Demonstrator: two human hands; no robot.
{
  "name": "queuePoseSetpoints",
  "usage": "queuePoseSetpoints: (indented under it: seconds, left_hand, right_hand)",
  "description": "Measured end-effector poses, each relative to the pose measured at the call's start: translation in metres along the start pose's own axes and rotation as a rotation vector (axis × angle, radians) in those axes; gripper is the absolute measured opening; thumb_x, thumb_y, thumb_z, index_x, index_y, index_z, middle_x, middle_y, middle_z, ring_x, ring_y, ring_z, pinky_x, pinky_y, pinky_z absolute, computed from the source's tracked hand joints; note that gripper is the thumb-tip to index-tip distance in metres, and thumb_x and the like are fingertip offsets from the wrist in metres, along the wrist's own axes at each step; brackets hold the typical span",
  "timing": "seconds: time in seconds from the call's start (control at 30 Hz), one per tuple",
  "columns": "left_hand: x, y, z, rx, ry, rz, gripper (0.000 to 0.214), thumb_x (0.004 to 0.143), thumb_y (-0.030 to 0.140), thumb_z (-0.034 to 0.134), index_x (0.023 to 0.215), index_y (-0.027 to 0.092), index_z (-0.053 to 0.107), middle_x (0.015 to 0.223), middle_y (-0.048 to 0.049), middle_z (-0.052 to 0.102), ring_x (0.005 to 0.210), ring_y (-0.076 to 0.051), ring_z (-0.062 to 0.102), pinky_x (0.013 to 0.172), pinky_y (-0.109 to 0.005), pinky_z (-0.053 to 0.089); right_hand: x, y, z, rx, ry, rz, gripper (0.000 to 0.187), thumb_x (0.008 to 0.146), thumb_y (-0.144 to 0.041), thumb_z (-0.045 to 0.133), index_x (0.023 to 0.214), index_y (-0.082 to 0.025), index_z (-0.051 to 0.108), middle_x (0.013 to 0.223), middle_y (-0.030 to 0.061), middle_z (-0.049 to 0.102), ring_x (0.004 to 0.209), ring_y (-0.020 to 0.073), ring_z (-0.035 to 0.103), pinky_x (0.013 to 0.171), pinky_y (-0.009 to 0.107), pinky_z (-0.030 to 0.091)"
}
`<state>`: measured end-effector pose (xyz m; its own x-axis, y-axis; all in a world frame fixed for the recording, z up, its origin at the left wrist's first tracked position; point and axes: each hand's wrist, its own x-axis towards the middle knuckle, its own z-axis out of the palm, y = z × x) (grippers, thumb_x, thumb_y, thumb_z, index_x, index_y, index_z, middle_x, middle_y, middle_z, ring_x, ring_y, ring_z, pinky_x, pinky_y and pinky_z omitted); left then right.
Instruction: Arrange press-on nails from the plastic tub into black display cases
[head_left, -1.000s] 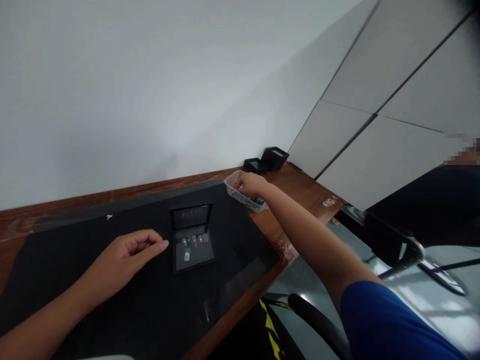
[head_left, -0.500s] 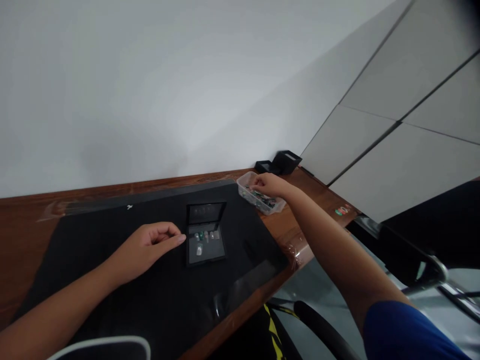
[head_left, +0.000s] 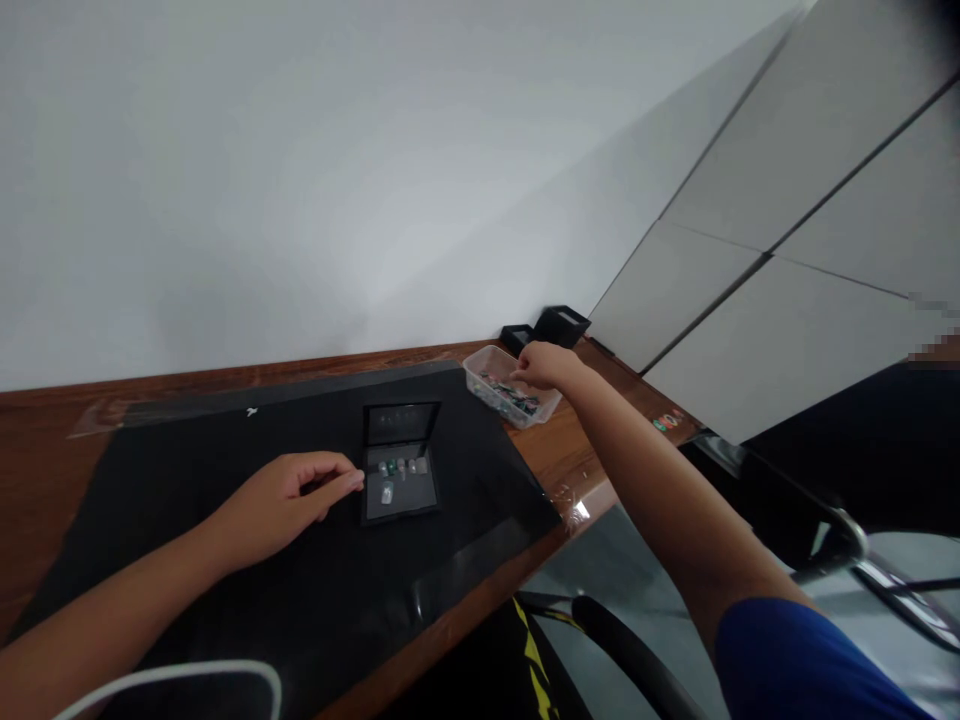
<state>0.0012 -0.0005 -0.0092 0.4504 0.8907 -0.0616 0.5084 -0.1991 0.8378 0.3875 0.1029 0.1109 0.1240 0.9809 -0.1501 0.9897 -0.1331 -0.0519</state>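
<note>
My left hand [head_left: 304,500] rests on the black mat with thumb and forefinger pinched together at the left edge of a small black box [head_left: 401,510]. The box's hinged lid [head_left: 401,424] stands raised. Inside lie several small glossy pieces, some pale or clear, one green [head_left: 391,467], in a row, with a larger pale piece [head_left: 387,492] lower left. My right hand [head_left: 544,365] reaches over a clear plastic tub [head_left: 480,388] full of small mixed pieces [head_left: 514,395]. Its fingers are curled closed; what they hold, if anything, is hidden.
Black boxes [head_left: 562,327] stand by the wall behind the tub. A small white scrap [head_left: 252,411] lies on the black mat [head_left: 225,440]. Small coloured rings [head_left: 666,422] are at the wooden table's right end. A white cable [head_left: 187,668] loops in front, and a chair armrest [head_left: 630,650] is below.
The view has shifted slightly. My right hand has lifted a little from the pieces in the tub, fingers curled. My left hand stays at the box's edge.
</note>
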Motion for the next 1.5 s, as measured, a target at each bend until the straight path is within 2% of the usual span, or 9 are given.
queuePoseSetpoints:
  seconds: [0.2, 0.23, 0.3, 0.37, 0.47, 0.6, 0.83, 1.1, 1.5]
  left_hand:
    - [-0.001, -0.002, 0.002, 0.083, 0.068, 0.145, 0.053, 0.099, 0.069, 0.059, 0.088, 0.025, 0.085, 0.07, -0.002, 0.074, 0.065, -0.018, 0.066, 0.062, -0.025, 0.05]
    - [-0.001, -0.002, 0.003, 0.099, 0.118, 0.207, 0.047, 0.101, 0.064, 0.061, 0.09, 0.026, 0.086, 0.078, -0.0027, 0.079, 0.072, -0.019, 0.071, 0.068, -0.026, 0.053]
    - [-0.001, 0.0, 0.005, 0.15, 0.252, 0.361, 0.034, 0.103, 0.053, 0.065, 0.096, 0.028, 0.088, 0.091, -0.0022, 0.084, 0.08, -0.019, 0.076, 0.075, -0.025, 0.056]
    - [-0.004, 0.004, 0.007, 0.21, 0.381, 0.519, 0.024, 0.104, 0.041, 0.067, 0.104, 0.029, 0.087, 0.085, 0.0001, 0.08, 0.07, -0.014, 0.071, 0.07, -0.024, 0.054]
    - [-0.01, 0.011, 0.007, 0.271, 0.491, 0.678, 0.022, 0.103, 0.034, 0.072, 0.122, 0.027, 0.082, 0.077, 0.0032, 0.071, 0.058, -0.01, 0.057, 0.061, -0.022, 0.05]
    - [-0.016, 0.014, 0.006, 0.278, 0.62, 0.7, 0.039, 0.103, 0.036, 0.072, 0.14, 0.024, 0.07, 0.094, -0.0014, 0.077, 0.07, -0.013, 0.066, 0.069, -0.025, 0.06]
    - [-0.015, 0.017, 0.017, 0.208, 0.703, 0.733, 0.055, 0.103, 0.03, 0.077, 0.155, 0.028, 0.059, 0.107, -0.0024, 0.081, 0.083, -0.013, 0.073, 0.07, -0.023, 0.062]
    - [-0.013, 0.032, 0.016, 0.222, 0.679, 0.769, 0.021, 0.099, 0.019, 0.082, 0.119, 0.025, 0.079, 0.102, -0.0018, 0.082, 0.087, -0.015, 0.077, 0.081, -0.027, 0.065]
    - [-0.02, 0.032, 0.017, 0.277, 0.68, 0.781, 0.036, 0.101, 0.014, 0.079, 0.135, 0.026, 0.073, 0.107, -0.0022, 0.081, 0.091, -0.015, 0.076, 0.083, -0.027, 0.066]
  right_hand:
    - [-0.044, -0.019, 0.0, 0.508, -0.132, -0.292, 0.03, 0.106, -0.046, 0.058, 0.088, -0.022, 0.059, 0.065, -0.0046, 0.055, 0.054, 0.0095, 0.043, 0.056, 0.025, 0.038]
    - [-0.052, -0.026, 0.007, 0.869, -0.263, -0.425, 0.031, 0.103, -0.05, 0.061, 0.088, -0.023, 0.054, 0.062, -0.0075, 0.048, 0.05, 0.0082, 0.033, 0.052, 0.024, 0.031]
    - [-0.066, -0.045, 0.026, 1.077, -0.349, -0.533, 0.05, 0.094, -0.072, 0.065, 0.085, -0.027, 0.044, 0.058, -0.0124, 0.036, 0.048, 0.0071, 0.023, 0.048, 0.022, 0.025]
    - [-0.076, -0.069, 0.049, 1.469, -0.523, -0.643, 0.059, 0.083, -0.07, 0.081, 0.083, -0.026, 0.042, 0.056, -0.0145, 0.033, 0.048, 0.0052, 0.017, 0.046, 0.019, 0.018]
    - [-0.086, -0.105, 0.079, 1.707, -0.734, -0.668, 0.054, 0.086, -0.059, 0.087, 0.083, -0.023, 0.046, 0.058, -0.0143, 0.038, 0.048, 0.0039, 0.016, 0.045, 0.017, 0.015]
    - [-0.095, -0.132, 0.097, 1.695, -0.914, -0.696, 0.049, 0.086, -0.056, 0.09, 0.086, -0.021, 0.055, 0.059, -0.0134, 0.044, 0.044, 0.0022, 0.02, 0.043, 0.017, 0.016]
    - [-0.098, -0.137, 0.104, 1.781, -0.883, -0.583, 0.052, 0.083, -0.053, 0.094, 0.079, -0.02, 0.055, 0.059, -0.0136, 0.037, 0.048, 0.002, 0.017, 0.044, 0.016, 0.014]
    - [-0.108, -0.138, 0.106, 1.701, -0.952, -0.562, 0.052, 0.082, -0.06, 0.093, 0.081, -0.02, 0.058, 0.055, -0.0154, 0.034, 0.047, 0.0024, 0.016, 0.044, 0.019, 0.013]
    - [-0.115, -0.14, 0.107, 1.71, -0.831, -0.577, 0.051, 0.081, -0.06, 0.092, 0.081, -0.02, 0.062, 0.055, -0.0145, 0.038, 0.046, 0.0023, 0.019, 0.042, 0.019, 0.013]
